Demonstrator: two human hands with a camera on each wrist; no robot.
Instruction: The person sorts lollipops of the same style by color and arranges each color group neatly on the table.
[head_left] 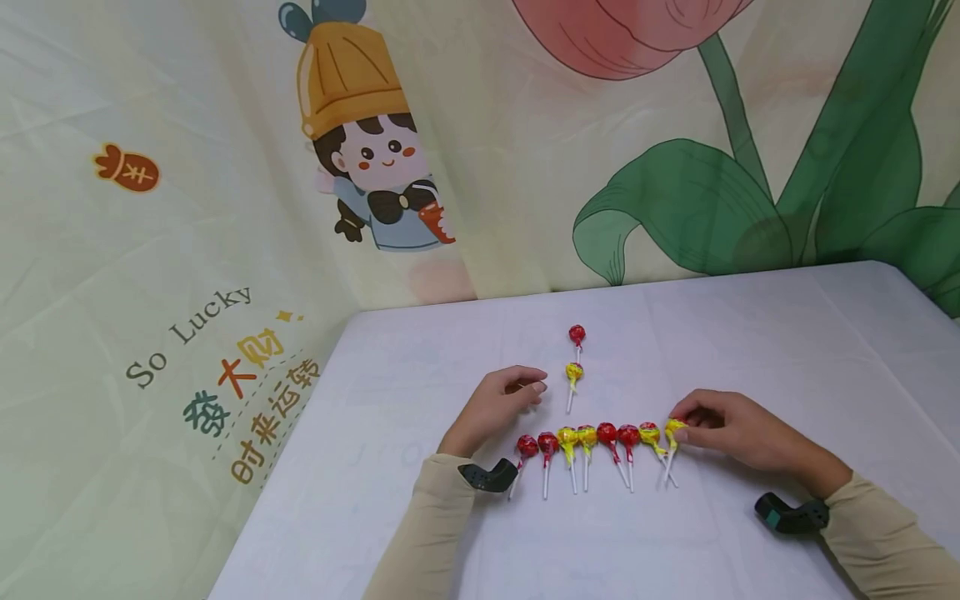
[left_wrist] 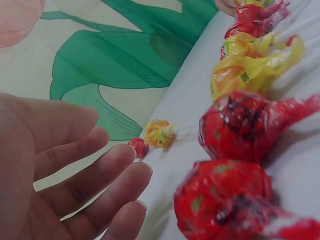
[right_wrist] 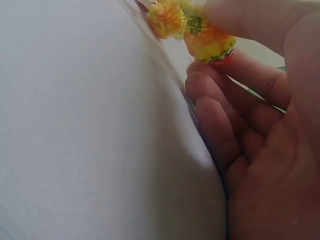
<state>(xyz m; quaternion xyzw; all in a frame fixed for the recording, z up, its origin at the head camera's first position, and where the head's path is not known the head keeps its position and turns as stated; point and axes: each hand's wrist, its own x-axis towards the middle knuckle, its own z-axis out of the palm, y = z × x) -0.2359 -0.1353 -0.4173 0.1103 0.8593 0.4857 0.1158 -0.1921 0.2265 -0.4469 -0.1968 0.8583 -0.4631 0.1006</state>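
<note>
My right hand (head_left: 738,427) pinches the yellow-wrapped lollipop (head_left: 672,429) at the right end of a row, thumb and fingertips on its candy head. Its stick crosses that of the neighbouring yellow lollipop (head_left: 649,432). Along the row, red and yellow lollipops alternate in pairs, with a red lollipop (head_left: 527,447) at the left end. My left hand (head_left: 493,408) hovers behind that end with loosely bent fingers, holding nothing. In the left wrist view its fingers are spread beside two red lollipops (left_wrist: 222,192).
Behind the row, a red lollipop (head_left: 577,334) and a yellow lollipop (head_left: 573,372) lie one behind the other. Everything lies on a table with a white cloth (head_left: 420,358). A printed curtain (head_left: 495,167) hangs along the table's back edge.
</note>
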